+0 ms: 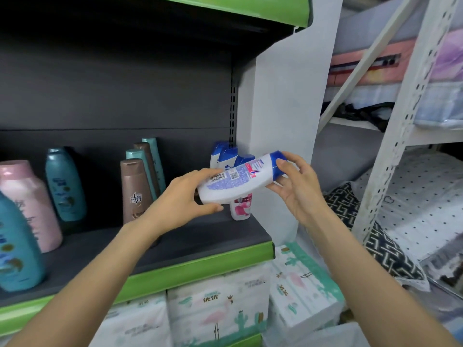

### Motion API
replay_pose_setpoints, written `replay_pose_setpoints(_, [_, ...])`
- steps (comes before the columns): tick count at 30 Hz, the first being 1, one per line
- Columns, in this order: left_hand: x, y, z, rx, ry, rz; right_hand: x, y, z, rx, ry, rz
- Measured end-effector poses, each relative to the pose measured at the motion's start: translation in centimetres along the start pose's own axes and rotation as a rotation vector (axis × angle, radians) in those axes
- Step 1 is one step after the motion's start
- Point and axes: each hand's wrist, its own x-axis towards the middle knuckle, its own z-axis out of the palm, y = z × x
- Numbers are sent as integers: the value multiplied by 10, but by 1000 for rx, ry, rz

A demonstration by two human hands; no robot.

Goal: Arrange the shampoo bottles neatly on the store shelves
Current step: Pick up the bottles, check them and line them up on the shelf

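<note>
A white shampoo bottle with a blue cap [240, 180] lies sideways at centre frame, left hand [184, 200] wrapped round its base, right hand [294, 186] pinching the cap end. Best turned upright, label forward, and set beside the matching blue-capped bottles [225, 156] behind it on the grey shelf [200, 236].

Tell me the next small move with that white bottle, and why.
Probably tip the white bottle upright, cap up. It lies sideways between the left hand at its base and the right hand at its blue cap, barcode side showing, while the matching blue-capped bottles stand upright at the shelf's right end.
</note>
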Motion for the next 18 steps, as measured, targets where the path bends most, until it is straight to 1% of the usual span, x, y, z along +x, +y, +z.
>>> replay_pose_setpoints(3, [-4, -1, 0, 72, 74, 28, 0, 2, -5, -40, -30, -7])
replay_pose_setpoints(7, [-11, -1, -1, 316, 245, 139, -4, 7, -13, -124, -48, -4])
replay_pose_setpoints(10, [-10, -3, -1, 466, 286, 241, -4, 9, -15, -116, -50, 5])
replay_pose_setpoints(13, [-11, -4, 1, 491, 314, 286, -4, 9, -15, -84, -57, 8])
replay_pose_setpoints(18, [-15, 1, 0, 427, 337, 300, -4, 9, -14, -69, -57, 6])
